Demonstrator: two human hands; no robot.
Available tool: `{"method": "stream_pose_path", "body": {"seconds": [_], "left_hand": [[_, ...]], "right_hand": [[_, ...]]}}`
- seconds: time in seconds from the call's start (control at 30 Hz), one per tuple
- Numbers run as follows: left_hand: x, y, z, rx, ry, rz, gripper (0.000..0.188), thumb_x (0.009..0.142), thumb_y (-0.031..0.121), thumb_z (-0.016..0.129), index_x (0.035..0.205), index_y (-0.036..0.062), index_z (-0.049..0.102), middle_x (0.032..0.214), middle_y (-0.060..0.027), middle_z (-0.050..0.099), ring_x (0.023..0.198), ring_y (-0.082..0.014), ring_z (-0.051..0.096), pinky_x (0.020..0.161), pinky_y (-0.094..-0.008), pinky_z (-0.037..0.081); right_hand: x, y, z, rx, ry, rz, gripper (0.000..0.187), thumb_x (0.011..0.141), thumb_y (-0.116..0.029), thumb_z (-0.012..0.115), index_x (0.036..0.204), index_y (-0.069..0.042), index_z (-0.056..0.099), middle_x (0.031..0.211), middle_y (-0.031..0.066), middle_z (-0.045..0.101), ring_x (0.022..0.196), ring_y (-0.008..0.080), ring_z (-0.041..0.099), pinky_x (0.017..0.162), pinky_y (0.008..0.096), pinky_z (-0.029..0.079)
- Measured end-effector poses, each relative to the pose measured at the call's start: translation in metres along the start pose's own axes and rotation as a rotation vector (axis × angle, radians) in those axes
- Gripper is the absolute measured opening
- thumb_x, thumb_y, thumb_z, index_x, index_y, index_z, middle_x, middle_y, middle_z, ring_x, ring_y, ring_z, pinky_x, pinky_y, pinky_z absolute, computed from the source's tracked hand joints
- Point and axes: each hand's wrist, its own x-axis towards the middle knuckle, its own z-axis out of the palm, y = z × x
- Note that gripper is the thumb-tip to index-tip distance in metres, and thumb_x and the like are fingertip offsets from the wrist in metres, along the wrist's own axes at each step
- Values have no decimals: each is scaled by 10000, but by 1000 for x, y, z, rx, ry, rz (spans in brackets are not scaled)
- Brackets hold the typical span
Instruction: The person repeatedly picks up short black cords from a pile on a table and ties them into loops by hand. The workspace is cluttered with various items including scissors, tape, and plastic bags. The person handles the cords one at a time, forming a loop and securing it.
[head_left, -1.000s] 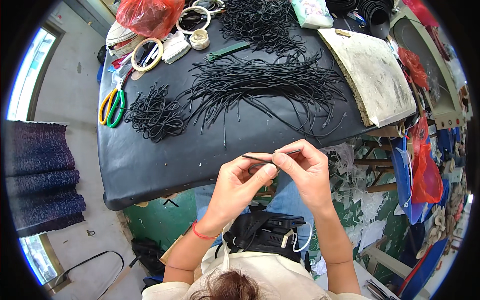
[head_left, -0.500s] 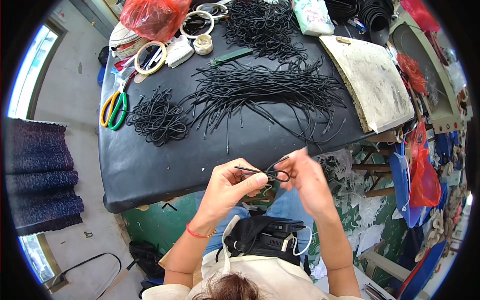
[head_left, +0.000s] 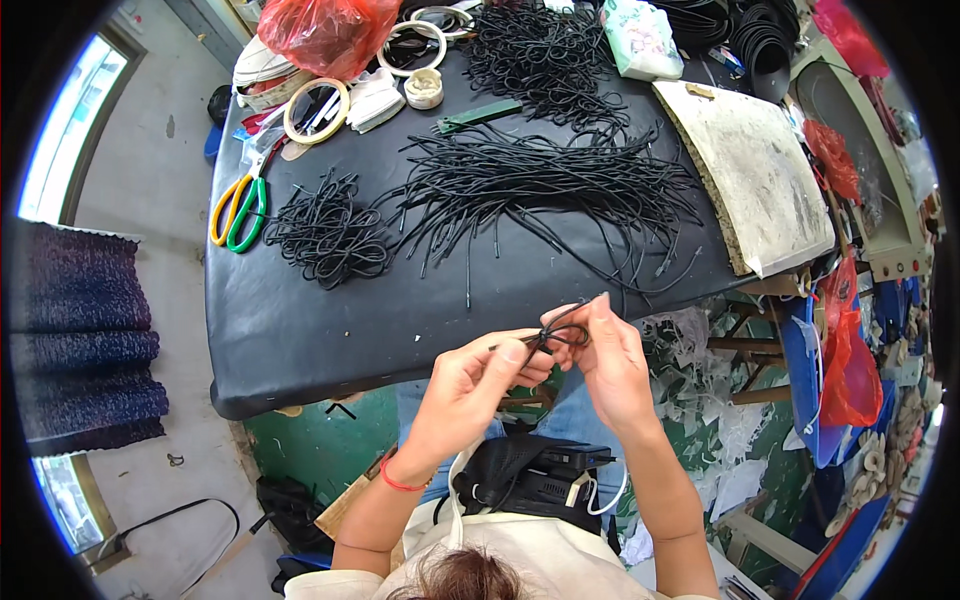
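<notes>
Just off the table's front edge, a thin black cord (head_left: 572,334) is looped and crossed into a small knot between my two hands. My left hand (head_left: 482,385) pinches it at the knot, thumb on top. My right hand (head_left: 608,358) is closed on the loop and an end of the cord, its thumb and forefinger pressed together. Part of the cord is hidden behind the fingers. Beyond my hands lies a wide bundle of loose straight black cords (head_left: 560,175). To its left is a smaller heap of looped black cords (head_left: 332,232).
Scissors (head_left: 240,212) with yellow and green handles lie at the table's left edge. A tangled pile of black cords (head_left: 540,60), a green strip (head_left: 478,115), tape rolls (head_left: 317,110) and a red plastic bag (head_left: 328,35) sit farther back. A stained board (head_left: 750,170) leans out on the right.
My right hand has closed in on the cord, its fingers now pinching the loop. The knot looks tighter and the loop has shifted right. The whole view has moved slightly.
</notes>
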Motion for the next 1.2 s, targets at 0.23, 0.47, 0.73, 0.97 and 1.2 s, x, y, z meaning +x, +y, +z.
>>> {"method": "stream_pose_path", "body": {"seconds": [0.23, 0.47, 0.73, 0.97, 1.2], "left_hand": [[-1, 6, -11, -148, 3, -122, 432, 960, 311, 370, 1115, -57, 535, 950, -152, 626, 852, -178, 615, 800, -305, 491], [7, 7, -27, 340, 487, 198, 157, 849, 133, 613, 886, -20, 605, 833, -77, 614, 716, -107, 562, 657, -253, 463], [45, 46, -88, 1352, 1097, 748, 190, 769, 114, 657, 936, 35, 613, 961, -106, 545, 950, -277, 475, 842, -367, 368], [50, 17, -16, 1255, 349, 826, 230, 767, 38, 604, 996, 58, 621, 1077, -108, 568, 1142, -298, 460, 985, -412, 315], [10, 21, -24, 827, 150, 477, 151, 782, -1, 610, 932, 1, 628, 797, -102, 621, 649, -186, 594, 607, -260, 488]], "right_hand": [[0, 0, 5, 135, 6, 74, 597, 966, -448, 230, 958, 22, 598, 811, 61, 598, 724, 108, 520, 626, 239, 403], [9, -6, 11, -381, 37, -184, 328, 920, -268, 432, 942, 10, 604, 844, 70, 592, 706, 128, 545, 637, 243, 432], [78, -1, -3, -1326, 348, -794, 83, 792, -87, 600, 851, -34, 579, 824, 84, 542, 790, 254, 519, 716, 371, 379], [43, -6, 11, -1147, 148, -816, 105, 811, 17, 548, 910, 3, 515, 830, 133, 541, 730, 305, 542, 633, 371, 428], [11, -21, 18, -1084, 106, -868, 162, 752, 36, 630, 899, 4, 570, 792, 115, 564, 677, 257, 567, 576, 333, 461]]}}
